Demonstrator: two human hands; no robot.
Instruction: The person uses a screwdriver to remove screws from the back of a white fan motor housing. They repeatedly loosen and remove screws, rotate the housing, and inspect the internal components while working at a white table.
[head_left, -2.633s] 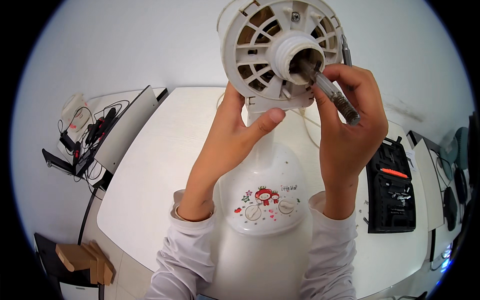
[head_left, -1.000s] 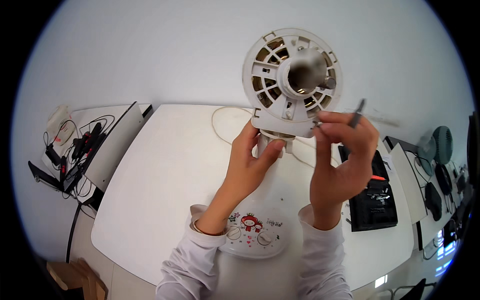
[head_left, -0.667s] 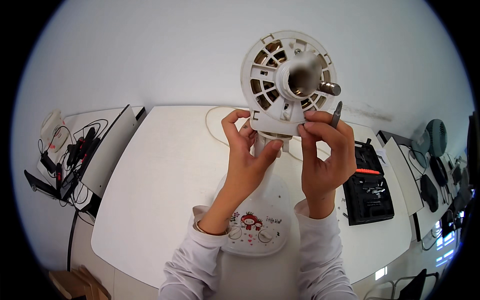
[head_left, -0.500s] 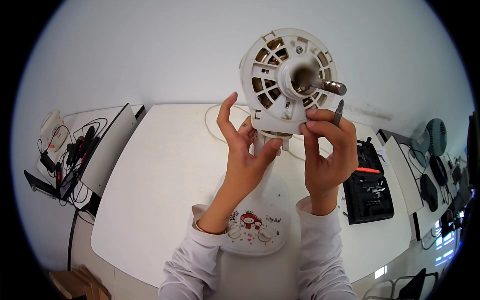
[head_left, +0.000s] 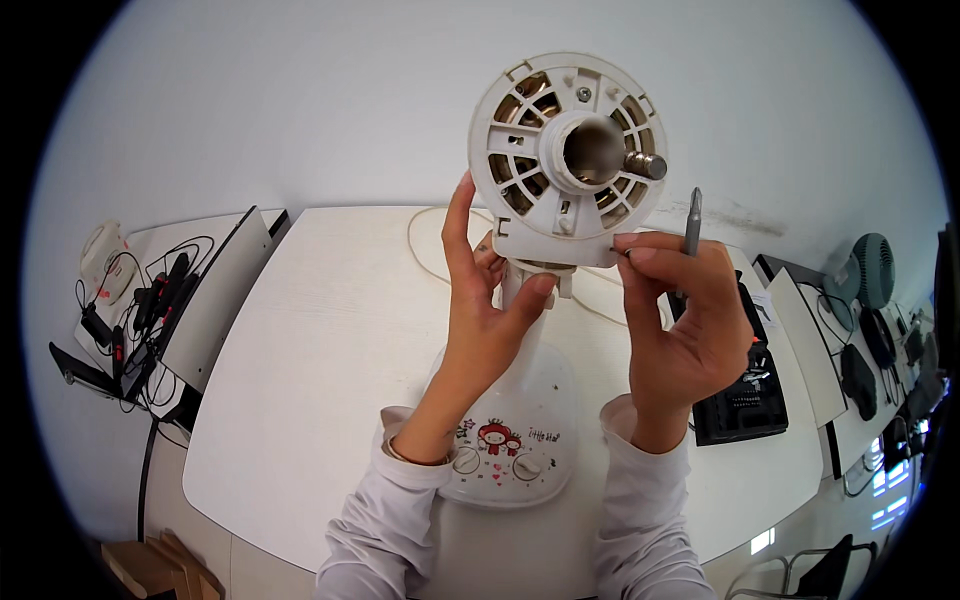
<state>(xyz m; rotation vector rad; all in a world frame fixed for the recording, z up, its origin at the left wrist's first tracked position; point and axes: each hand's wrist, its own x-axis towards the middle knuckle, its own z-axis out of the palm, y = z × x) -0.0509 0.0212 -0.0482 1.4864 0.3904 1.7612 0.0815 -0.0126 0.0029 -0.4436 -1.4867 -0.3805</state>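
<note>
— What fills the middle?
— A pale table (head_left: 310,380) with rounded corners, against a white wall (head_left: 300,110). A white fan (head_left: 556,165), its grille off and metal shaft bare, stands on it (cartoon figures decorate its base).
— And the hands?
— The left hand (head_left: 480,325) is closed round the fan just under its head, index finger raised along the rim. The right hand (head_left: 690,325) clasps an upright screwdriver (head_left: 693,228); its thumb and forefinger nearly meet at the head's lower corner, around a dark speck too small to identify.
— What surrounds them?
— A black tool case (head_left: 738,418) lies open behind the right forearm. Far left, tangled cables (head_left: 150,310) cover a side table; cardboard (head_left: 165,570) sits below. At right, a grey-green fan (head_left: 873,270) stands on another table.
</note>
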